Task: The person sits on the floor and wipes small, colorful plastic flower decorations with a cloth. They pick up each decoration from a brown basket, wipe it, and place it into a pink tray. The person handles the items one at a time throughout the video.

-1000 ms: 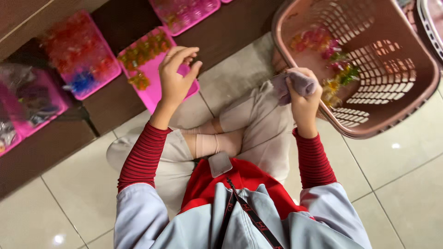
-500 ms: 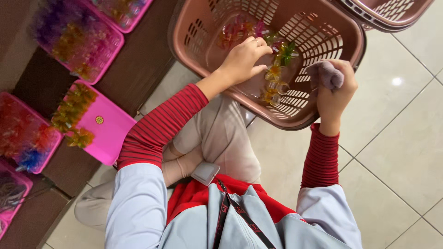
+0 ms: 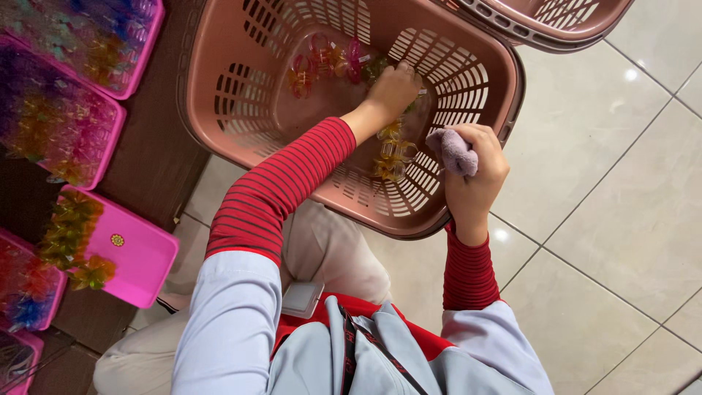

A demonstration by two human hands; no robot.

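A brown-pink plastic basket (image 3: pixel 219 80) with slotted walls stands on the floor in front of me. Small translucent toys in pink, orange and yellow (image 3: pixel 333 60) lie inside it. My left hand (image 3: pixel 395 88) reaches deep into the basket, fingers down among the toys near the far wall; whether it grips one is hidden. My right hand (image 3: pixel 479 172) hovers at the basket's near right rim, closed around a small lilac-grey cloth (image 3: pixel 452 148). Red striped sleeves under pale grey ones cover both arms.
Several bright pink trays (image 3: pixel 135 252) filled with colourful small toys sit on a dark brown shelf (image 3: pixel 157 146) at the left. A second basket of the same colour (image 3: pixel 556 25) is at the top right. Pale tiled floor (image 3: pixel 621 190) spreads to the right.
The view has swung toward the basket. My left hand left the pink tray and reached into the basket, then went deeper. The right hand kept hold of the cloth.
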